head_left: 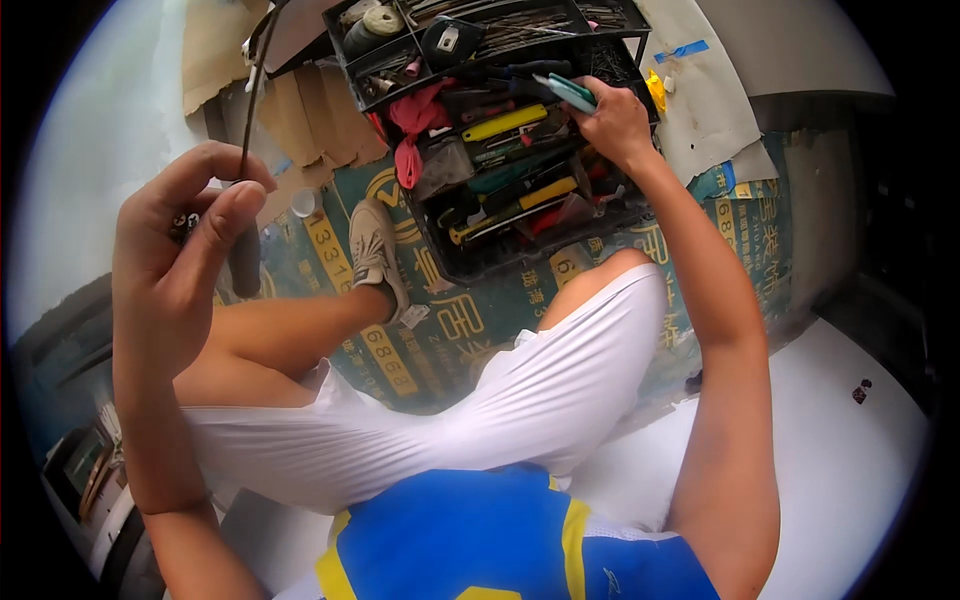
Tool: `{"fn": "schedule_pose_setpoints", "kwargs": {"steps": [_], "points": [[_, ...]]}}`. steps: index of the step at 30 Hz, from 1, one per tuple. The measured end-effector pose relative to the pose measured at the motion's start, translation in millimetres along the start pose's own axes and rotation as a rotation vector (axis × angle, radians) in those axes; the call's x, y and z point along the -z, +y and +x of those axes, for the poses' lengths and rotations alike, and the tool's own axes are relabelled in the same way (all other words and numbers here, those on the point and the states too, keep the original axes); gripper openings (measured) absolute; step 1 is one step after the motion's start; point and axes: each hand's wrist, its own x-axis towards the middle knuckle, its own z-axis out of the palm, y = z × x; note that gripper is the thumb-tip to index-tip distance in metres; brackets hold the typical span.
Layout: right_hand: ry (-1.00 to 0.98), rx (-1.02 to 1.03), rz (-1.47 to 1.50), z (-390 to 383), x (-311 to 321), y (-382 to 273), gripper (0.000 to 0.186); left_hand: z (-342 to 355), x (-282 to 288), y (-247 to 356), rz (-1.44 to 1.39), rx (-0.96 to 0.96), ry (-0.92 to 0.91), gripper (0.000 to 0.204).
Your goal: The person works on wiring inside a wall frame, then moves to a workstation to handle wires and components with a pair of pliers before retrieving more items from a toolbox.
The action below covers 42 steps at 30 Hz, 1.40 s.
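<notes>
My left hand (175, 250) is raised at the left, its fingers closed round a long thin dark rod (255, 95) that points upward. A dark grey, rounded piece (244, 265) shows below the thumb; whether it belongs to the rod I cannot tell. Small shiny metal ends (183, 225) peek out between the curled fingers. Over the far right part of a black toolbox (470, 268), my right hand (615, 125) grips a slim teal tool (572, 94), whose exact kind is unclear. Yellow-and-black handled tools (515, 210) and a yellow utility knife (503, 123) lie inside the box.
The toolbox's upper tray holds a tape measure (450, 40), a tape roll (382, 20) and many thin bits (525, 30). Pink cloth or plastic (415, 115) hangs over its left side. A small cup (305, 202) stands near my shoe (372, 245) on the printed green floor covering (440, 370).
</notes>
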Motion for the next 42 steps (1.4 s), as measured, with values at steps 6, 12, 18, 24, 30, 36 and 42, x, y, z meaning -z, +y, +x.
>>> {"fn": "schedule_pose_setpoints", "kwargs": {"steps": [6, 12, 18, 24, 30, 36, 42], "points": [[0.099, 0.196, -0.150, 39, -9, 0, 0.027, -9, 7, -4, -0.054, 0.008, 0.007, 0.018], [0.101, 0.136, -0.391, 49, -18, 5, 0.025, -16, 0, -4, 0.034, 0.048, -0.046, 0.019], [0.064, 0.290, -0.224, 29, -10, 20, 0.032, -13, -6, 1, 0.022, 0.085, -0.086, 0.018], [-0.025, 0.009, -0.139, 30, 6, 29, 0.033, -13, -10, -1, 0.076, 0.086, -0.147, 0.014], [-0.077, -0.013, -0.074, 35, 23, 37, 0.030, -8, -15, 1, 0.069, 0.147, -0.164, 0.012], [-0.122, -0.047, 0.078, 38, 59, 56, 0.026, -15, -8, -1, 0.161, 0.068, -0.136, 0.012], [-0.139, -0.024, 0.186, 37, 97, 86, 0.023, -9, -8, -1, 0.109, 0.125, -0.173, 0.011]]}}
